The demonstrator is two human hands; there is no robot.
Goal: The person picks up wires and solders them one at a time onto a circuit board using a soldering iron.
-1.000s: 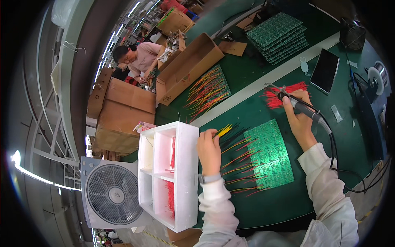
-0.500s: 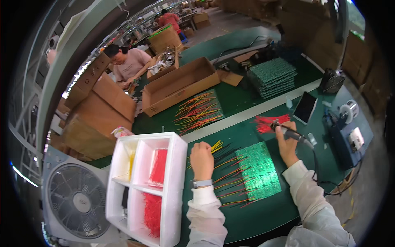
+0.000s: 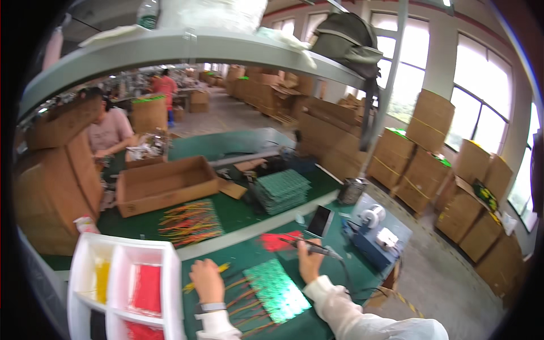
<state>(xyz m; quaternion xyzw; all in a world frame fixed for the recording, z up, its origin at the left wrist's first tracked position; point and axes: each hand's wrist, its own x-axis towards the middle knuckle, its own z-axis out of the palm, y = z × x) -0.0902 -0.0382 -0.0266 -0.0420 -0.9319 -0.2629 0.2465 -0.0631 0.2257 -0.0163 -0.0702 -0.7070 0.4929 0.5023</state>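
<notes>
My left hand [image 3: 207,281], wearing a grey wristband, is curled over a bundle of yellow wires [image 3: 223,267]; wire ends show on both sides of it, while the fingertips are hidden. My right hand [image 3: 310,262] grips a soldering iron [image 3: 320,248] with a dark cable. Its tip points left over a pile of red wires [image 3: 279,241]. Between my hands lies a shiny green circuit board panel [image 3: 276,290], with red, yellow and dark wires [image 3: 241,297] sticking out along its left side.
A white foam box [image 3: 173,283] with compartments of wires stands left. Beyond are a wired board [image 3: 192,222], an open carton [image 3: 170,184], stacked green panels [image 3: 281,190], a phone [image 3: 320,221] and a blue soldering station [image 3: 371,243]. A co-worker [image 3: 107,127] sits far left.
The view has swung up and to the right, bringing windows, a shelf and stacked cartons into sight. My left hand stays at the yellow wires; the iron stays in my right hand near the red wires.
</notes>
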